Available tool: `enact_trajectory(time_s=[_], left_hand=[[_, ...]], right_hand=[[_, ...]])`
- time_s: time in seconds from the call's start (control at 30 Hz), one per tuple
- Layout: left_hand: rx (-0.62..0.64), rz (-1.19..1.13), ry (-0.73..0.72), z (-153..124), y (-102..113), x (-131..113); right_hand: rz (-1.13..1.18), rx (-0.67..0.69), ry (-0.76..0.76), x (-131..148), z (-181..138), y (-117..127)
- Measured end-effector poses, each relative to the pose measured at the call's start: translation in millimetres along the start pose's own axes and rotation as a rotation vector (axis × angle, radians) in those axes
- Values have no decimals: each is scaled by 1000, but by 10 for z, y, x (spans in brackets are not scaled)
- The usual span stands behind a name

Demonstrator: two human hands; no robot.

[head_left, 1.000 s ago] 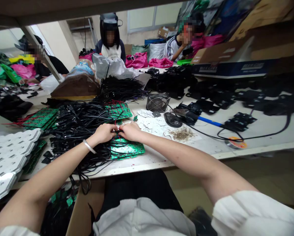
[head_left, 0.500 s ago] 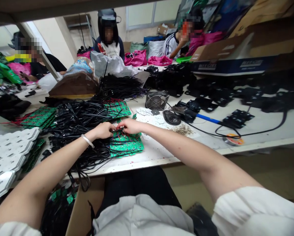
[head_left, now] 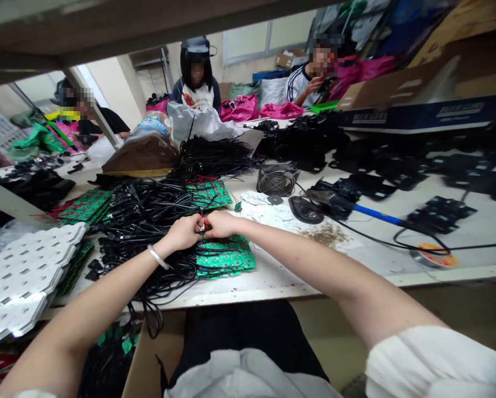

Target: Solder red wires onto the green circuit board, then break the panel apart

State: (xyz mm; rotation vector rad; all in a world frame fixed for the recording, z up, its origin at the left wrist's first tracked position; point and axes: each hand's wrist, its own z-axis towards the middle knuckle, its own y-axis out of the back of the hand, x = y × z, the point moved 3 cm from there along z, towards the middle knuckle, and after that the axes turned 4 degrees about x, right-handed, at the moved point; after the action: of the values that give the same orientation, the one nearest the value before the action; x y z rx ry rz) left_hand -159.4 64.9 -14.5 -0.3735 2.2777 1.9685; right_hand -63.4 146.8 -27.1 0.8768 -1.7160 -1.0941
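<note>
A: Quick q: what's the L hand [head_left: 183,232] doing?
B: Thumb + fingertips pinching a small red-and-white bit [head_left: 202,226], prob. wire ends; too tiny to tell exactly. Silver bangle [head_left: 157,257] on that wrist.
A: And the R hand [head_left: 223,224]?
B: Thumb + index bent in, pinching at the same bit from the other side. Fingertips of both nearly meet.
A: Where's that bit, exactly?
B: Just above the near stack of green boards [head_left: 226,258], which sits close to the front edge of the white bench [head_left: 289,279]. Black wires run across the boards.
A: What's L of it?
B: Big heap of black cables [head_left: 148,193] w/ plugs, a few loops hanging over the edge. Past that, white trays [head_left: 28,276] piled up, far L.
A: Behind the hands?
B: 2nd lot of green boards [head_left: 210,194] w/ red wires, approx. straight behind.
A: R side?
B: Small fan [head_left: 278,179] standing up, white paper [head_left: 260,209] in front, then a soldering iron w/ blue handle [head_left: 376,214]. Solder reel [head_left: 434,256] near the edge, far R.
A: Anyone else?
B: Yep, 3 co-workers [head_left: 196,98] at the back, well apart from these hands.
</note>
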Motion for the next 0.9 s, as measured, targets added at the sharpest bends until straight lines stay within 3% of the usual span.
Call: enact_trajectory(time_s=[0.2,0.4,0.63,0.8,0.9], left_hand=[[-14,51,56,28,-1,-41],[-36,39,19,-12,6,-18],[-56,128,119,17,-4,-65],[13,125,5,51,96,-57],[-121,171,-114,-113,179,-77]], right_hand=[[-43,-51,-61,8,-42,-74],[-21,-59,-17,-17,-32,-66],[-9,-121,-84,83,-44,-153],[53,-119,-88,21,-179,54],[179,-330,-46,-210,-507,251]])
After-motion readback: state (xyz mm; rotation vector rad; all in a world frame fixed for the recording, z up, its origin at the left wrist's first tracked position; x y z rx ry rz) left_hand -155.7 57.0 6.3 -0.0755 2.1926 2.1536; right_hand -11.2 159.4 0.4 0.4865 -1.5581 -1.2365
